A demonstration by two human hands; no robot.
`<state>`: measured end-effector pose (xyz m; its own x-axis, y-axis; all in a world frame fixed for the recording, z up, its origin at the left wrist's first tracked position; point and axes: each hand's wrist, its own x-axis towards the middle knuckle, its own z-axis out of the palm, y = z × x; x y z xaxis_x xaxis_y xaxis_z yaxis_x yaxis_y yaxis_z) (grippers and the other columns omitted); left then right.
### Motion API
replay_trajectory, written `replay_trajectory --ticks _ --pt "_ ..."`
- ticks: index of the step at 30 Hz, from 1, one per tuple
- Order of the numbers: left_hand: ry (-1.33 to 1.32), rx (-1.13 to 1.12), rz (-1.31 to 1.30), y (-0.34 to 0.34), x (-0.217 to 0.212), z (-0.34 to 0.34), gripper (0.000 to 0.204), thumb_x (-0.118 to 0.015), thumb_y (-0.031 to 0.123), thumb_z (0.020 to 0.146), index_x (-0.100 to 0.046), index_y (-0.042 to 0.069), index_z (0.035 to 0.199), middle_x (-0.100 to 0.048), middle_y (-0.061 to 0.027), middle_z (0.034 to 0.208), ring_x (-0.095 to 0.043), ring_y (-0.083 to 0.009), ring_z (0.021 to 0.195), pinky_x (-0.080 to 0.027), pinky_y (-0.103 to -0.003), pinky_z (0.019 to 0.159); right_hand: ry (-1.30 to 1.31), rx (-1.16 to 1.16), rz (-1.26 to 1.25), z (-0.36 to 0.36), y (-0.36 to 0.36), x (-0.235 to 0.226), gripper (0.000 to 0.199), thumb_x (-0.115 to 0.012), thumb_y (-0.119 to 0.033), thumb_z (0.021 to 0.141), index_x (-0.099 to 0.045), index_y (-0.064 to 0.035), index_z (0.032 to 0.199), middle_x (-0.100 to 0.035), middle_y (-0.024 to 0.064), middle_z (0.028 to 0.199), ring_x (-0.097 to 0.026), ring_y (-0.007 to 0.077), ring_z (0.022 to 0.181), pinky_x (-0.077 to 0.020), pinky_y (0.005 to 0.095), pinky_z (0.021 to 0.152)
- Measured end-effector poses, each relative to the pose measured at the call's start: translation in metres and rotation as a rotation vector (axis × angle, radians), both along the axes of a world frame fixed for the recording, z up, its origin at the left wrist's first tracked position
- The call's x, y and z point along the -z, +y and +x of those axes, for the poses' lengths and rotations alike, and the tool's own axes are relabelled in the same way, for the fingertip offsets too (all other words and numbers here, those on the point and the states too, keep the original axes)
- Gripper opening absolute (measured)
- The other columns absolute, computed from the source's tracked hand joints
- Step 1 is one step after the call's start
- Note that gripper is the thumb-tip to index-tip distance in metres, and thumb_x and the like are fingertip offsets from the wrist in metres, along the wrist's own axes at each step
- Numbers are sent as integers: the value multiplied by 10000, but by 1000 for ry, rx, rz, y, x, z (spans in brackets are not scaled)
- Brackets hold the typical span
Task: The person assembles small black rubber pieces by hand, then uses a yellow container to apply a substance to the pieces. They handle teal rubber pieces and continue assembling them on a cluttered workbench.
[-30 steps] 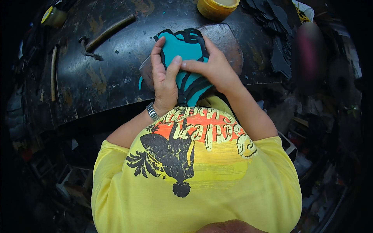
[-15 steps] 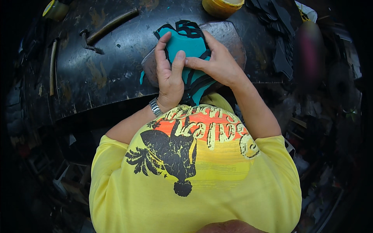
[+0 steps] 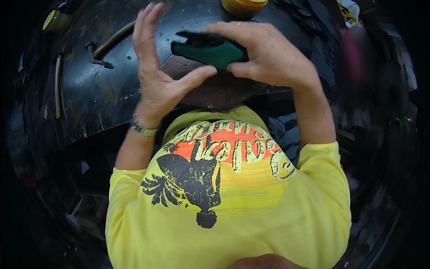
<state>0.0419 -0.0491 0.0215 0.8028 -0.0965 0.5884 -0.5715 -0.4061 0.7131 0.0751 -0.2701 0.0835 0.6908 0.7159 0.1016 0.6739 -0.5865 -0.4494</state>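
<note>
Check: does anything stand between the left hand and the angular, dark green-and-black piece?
Nothing visible stands between the left hand and the green-and-black piece; the thumb is near its lower edge, contact unclear.

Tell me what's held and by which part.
The right hand holds the dark green piece by its right end; the left hand is open beside it.

Your table is carrying a hammer and stick left of your left hand, a slab beneath both hands, a tub beyond your right hand, sheets rightward.
</note>
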Motion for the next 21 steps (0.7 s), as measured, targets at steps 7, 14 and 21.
replay_trajectory --ticks 7,14,21 --pt "366 275 222 14 3 21 886 -918 198 694 -490 70 1459 -698 -137 997 -699 -286 957 -543 -343 862 -130 87 189 -1 14 26 968 -862 -77 693 -379 -164 1527 -604 158 1261 -662 350 1070 -556 400 864" --pt "343 313 176 13 17 15 581 -900 143 731 -649 6 1236 -675 -114 1049 -664 -211 948 -520 -307 850 226 407 251 -50 -29 70 1102 -922 -216 662 -307 -26 1557 -533 184 1411 -475 357 1356 -350 438 1158" --pt "65 289 479 -1 -5 11 1022 -930 160 604 -444 140 1502 -567 -112 1377 -472 -314 1369 -301 -551 1168 56 353 292 -56 -32 80 884 -763 -78 706 -380 -121 1501 -577 158 1240 -514 385 1266 -279 569 1165"
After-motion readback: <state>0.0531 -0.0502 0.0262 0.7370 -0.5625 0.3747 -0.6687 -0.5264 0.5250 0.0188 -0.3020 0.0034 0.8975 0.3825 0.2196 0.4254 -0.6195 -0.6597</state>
